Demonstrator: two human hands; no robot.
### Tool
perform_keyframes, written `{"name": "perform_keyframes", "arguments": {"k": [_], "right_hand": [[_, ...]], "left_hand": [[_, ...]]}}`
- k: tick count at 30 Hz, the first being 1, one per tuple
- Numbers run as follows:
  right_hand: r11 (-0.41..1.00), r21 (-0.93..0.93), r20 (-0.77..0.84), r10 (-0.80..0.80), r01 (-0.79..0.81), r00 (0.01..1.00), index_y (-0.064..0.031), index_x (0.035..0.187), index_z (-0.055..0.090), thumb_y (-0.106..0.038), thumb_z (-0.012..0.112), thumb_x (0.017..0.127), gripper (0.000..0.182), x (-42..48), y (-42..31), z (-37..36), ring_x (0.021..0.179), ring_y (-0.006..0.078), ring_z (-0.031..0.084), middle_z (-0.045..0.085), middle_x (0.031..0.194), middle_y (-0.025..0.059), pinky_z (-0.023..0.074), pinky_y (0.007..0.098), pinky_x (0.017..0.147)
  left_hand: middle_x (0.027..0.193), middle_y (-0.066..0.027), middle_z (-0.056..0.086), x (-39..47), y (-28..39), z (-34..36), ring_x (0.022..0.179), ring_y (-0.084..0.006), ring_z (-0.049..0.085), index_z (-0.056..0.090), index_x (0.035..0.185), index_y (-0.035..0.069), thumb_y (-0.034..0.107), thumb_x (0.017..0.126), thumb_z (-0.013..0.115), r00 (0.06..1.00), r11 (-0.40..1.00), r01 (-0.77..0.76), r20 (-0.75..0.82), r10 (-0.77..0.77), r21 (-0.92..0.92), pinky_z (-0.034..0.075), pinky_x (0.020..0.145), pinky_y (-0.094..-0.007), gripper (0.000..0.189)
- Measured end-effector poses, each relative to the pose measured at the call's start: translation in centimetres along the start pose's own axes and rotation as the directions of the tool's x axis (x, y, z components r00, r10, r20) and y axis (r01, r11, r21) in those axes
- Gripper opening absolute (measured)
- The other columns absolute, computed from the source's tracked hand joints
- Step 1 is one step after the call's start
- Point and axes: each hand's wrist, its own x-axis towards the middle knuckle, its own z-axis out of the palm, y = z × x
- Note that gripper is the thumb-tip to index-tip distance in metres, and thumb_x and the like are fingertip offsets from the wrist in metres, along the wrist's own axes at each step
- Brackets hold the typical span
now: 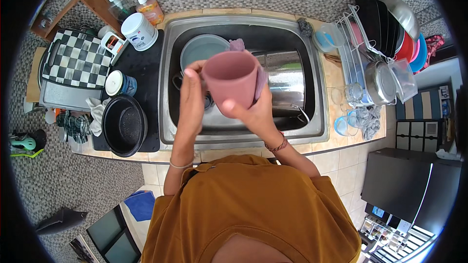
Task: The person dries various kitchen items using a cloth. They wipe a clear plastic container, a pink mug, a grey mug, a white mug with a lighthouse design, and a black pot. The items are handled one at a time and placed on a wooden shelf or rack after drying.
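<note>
Above the sink (243, 141), a pink cup (234, 84) is held between both hands, its mouth tilted up toward the camera. My right hand (252, 111) grips its right side and front, thumb on the wall, with a purple cloth (261, 82) between palm and cup; part of the cloth shows behind the rim. My left hand (192, 96) is upright at the cup's left side, fingertips at the rim, palm partly turned away. Beneath, in the basin, lie a grey-green round bowl (201, 49) and a shiny metal container (285, 80). A dark handle partly shows by the left fingers.
Left of the sink, a black pot (125, 126), a lidded jar (120, 83) and a white tub (139, 31) stand on the counter. At right are a wire dish rack (356, 44) with pans and bowls, a plastic container (328, 38), glasses (345, 126) and a grey cloth (368, 120).
</note>
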Motion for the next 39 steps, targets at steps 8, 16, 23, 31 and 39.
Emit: {"name": "perform_keyframes", "arguments": {"k": [8,16,23,31,39], "right_hand": [[0.917,-0.336,0.194,-0.156,0.215,0.968,0.0001,0.14,0.028,-0.059,0.075,0.069,0.103,-1.9,2.7,-0.1,0.128,0.0319,0.034,0.036,0.135,0.0178,0.0284,0.0432,0.106],[0.936,0.209,0.134,0.259,-0.283,0.957,-0.0064,0.134,0.035,-0.063,0.054,0.082,0.079,-2.7,-0.2,-2.5,0.113,0.0173,0.045,0.046,0.122,0.0086,0.0366,0.0299,0.094],[0.983,0.168,-0.321,0.125,-0.073,0.939,-0.0052,0.13,0.04,-0.016,0.056,0.091,0.044,-1.1,-6.4,-4.7,0.112,0.0207,0.052,0.05,0.123,0.0129,0.0435,0.0328,0.094],[0.918,0.373,-0.416,0.298,-0.137,0.859,-0.007,0.118,0.042,-0.007,0.055,0.093,0.028,-2.5,-3.9,-6.5,0.104,0.0153,0.054,0.053,0.114,0.0064,0.0453,0.0301,0.089],[0.497,-0.691,0.473,-0.237,0.524,0.849,-0.0041,0.096,0.057,-0.035,0.058,0.089,0.032,-3.3,1.4,-4.5,0.09,0.0291,0.056,0.056,0.096,0.0106,0.027,0.0521,0.107]], "left_hand": [[0.086,-0.0031,0.057,-0.7,0.9,0.9,0.084,-0.0104,0.055,0.054,0.096,0.006,0.033,0.101,0.04,0.961,0.836,0.253,0.027,-0.276,-0.486,0.046,0.075,-0.0247,0.031],[0.065,0.0007,0.034,-0.9,-0.8,0.5,0.061,-0.0093,0.03,0.037,0.071,0.008,0.024,0.097,0.046,0.96,0.887,-0.225,0.065,0.273,-0.402,0.028,0.058,-0.0261,0.032],[0.054,-0.0016,0.034,-0.8,0.7,-0.8,0.055,-0.0125,0.033,0.035,0.058,0.006,0.011,0.085,0.06,0.85,0.864,-0.5,0.218,0.479,0.051,0.028,0.054,-0.0292,0.037],[0.056,-0.0068,0.053,3.3,1.4,0.3,0.059,-0.0223,0.054,0.053,0.056,0.009,0.015,0.068,0.07,0.531,0.098,-0.845,0.804,0.27,0.525,0.04,0.059,-0.0332,0.022],[0.053,-0.0018,0.022,3.3,-0.6,0.8,0.05,-0.0085,0.022,0.033,0.056,0.001,0.009,0.083,0.063,0.869,0.858,-0.398,0.433,0.239,0.324,0.021,0.044,-0.0294,0.041]]}}
